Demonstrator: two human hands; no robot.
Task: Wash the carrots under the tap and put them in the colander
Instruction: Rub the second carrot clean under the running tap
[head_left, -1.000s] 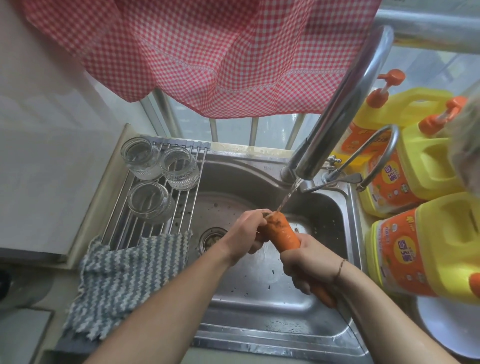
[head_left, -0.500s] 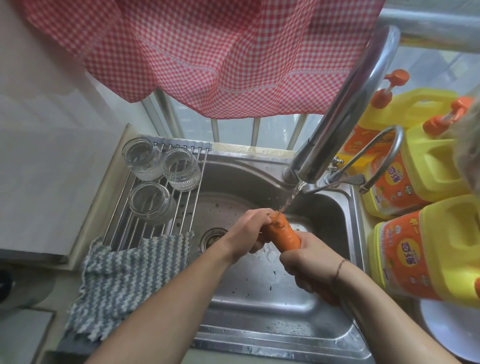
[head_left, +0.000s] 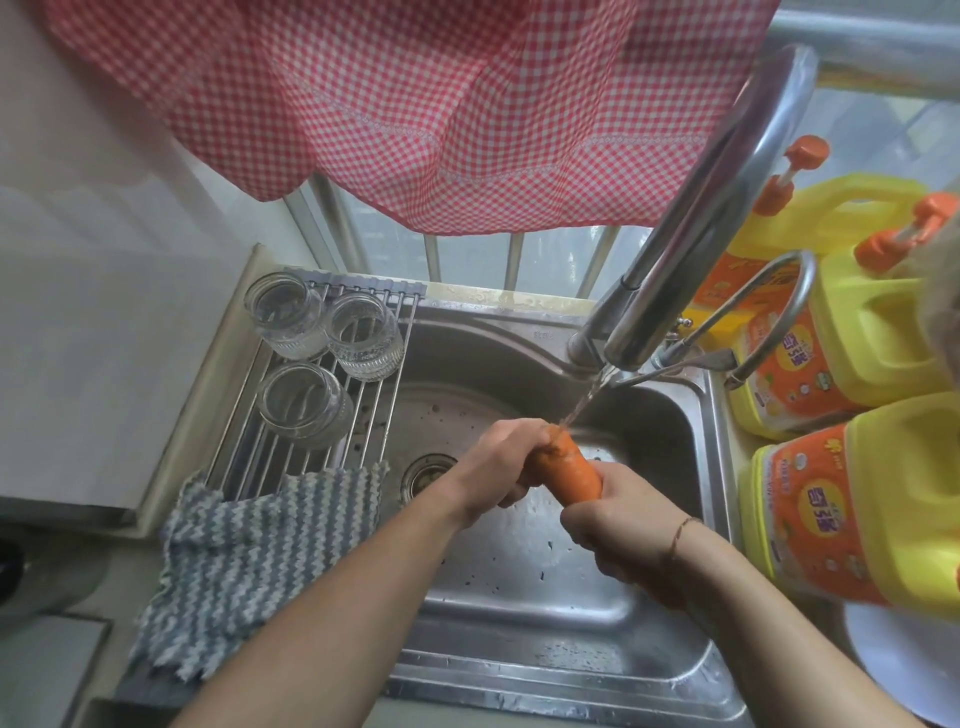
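**Orange carrot under the running tap**

Steel drying rack (head_left: 311, 415) sat at nine o'clock with three glass jars (head_left: 304, 402). At centre the left hand (head_left: 498, 462) curled round the carrot (head_left: 569, 473) at its thick top; the right hand (head_left: 618, 525) gripped lower down. Water from the tap (head_left: 691, 249) struck the top at one o'clock. Wet and stiff, it probably slipped easily; the thick end offered the best hold.

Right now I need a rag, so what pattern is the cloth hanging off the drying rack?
Grey and white zigzag stripes on the cloth, clearest in the head view.
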